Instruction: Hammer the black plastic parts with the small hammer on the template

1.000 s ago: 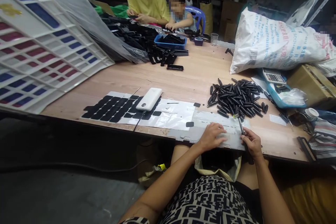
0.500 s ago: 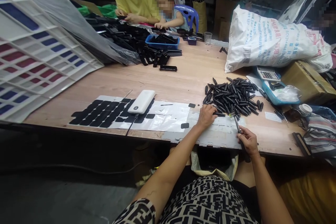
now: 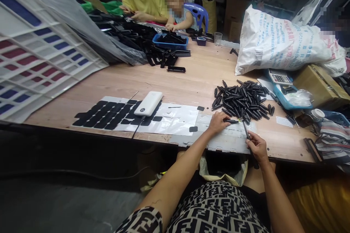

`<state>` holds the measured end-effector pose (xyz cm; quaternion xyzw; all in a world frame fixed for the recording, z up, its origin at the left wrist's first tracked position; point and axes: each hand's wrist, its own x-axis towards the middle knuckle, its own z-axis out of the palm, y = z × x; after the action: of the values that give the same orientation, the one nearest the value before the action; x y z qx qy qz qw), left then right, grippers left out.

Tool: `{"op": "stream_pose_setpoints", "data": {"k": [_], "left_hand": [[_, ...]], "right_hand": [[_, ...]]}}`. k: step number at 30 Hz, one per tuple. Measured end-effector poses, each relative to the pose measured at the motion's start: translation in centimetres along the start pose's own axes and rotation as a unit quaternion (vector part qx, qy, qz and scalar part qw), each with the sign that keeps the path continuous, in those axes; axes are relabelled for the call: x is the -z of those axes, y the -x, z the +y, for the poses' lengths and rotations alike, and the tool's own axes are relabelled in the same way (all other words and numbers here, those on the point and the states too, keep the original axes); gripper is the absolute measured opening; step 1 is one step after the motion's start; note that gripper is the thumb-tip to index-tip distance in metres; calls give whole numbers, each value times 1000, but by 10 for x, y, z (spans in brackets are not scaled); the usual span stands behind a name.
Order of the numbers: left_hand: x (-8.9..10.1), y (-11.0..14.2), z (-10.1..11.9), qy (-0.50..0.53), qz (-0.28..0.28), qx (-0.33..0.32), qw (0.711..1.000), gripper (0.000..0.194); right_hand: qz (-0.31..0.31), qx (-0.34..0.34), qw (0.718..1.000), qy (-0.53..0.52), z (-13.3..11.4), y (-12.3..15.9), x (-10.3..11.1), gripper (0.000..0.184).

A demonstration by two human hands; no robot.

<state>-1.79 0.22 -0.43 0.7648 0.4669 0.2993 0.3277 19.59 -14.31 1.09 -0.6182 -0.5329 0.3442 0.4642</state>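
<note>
My left hand (image 3: 218, 122) is closed on a slim black tapered piece (image 3: 233, 121), which lies flat over the grey sheet (image 3: 203, 140) at the table's front edge. In my right hand (image 3: 258, 146) is a hammer (image 3: 245, 129) with a metal shaft and a black grip. Its upper end reaches the right end of that piece; the head is small and hard to make out. Just beyond both hands lies a heap of similar black pieces (image 3: 243, 98).
A white power bank (image 3: 148, 103) with a cable rests on a sheet of black stickers (image 3: 101, 114). To the right are a large white sack (image 3: 281, 43), a blue tray (image 3: 292, 96) and a cardboard box (image 3: 322, 83). Two people sit across the table (image 3: 123, 80) by black parts.
My left hand has moved slightly right, bringing the black piece closer to the hammer's head. My right hand has shifted only a little. The camera view has tilted slightly.
</note>
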Motion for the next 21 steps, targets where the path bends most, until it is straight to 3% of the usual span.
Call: {"op": "stream_pose_setpoints", "data": {"k": [10,21], "left_hand": [[-2,-1,-1,3,10,2,1000,22],[-2,-3,4,8,8,14,1000,20]], "right_hand": [[-7,36,998,56,-31,3,-12,47],[-12,29,997,67,-36,3,-21,46]]}}
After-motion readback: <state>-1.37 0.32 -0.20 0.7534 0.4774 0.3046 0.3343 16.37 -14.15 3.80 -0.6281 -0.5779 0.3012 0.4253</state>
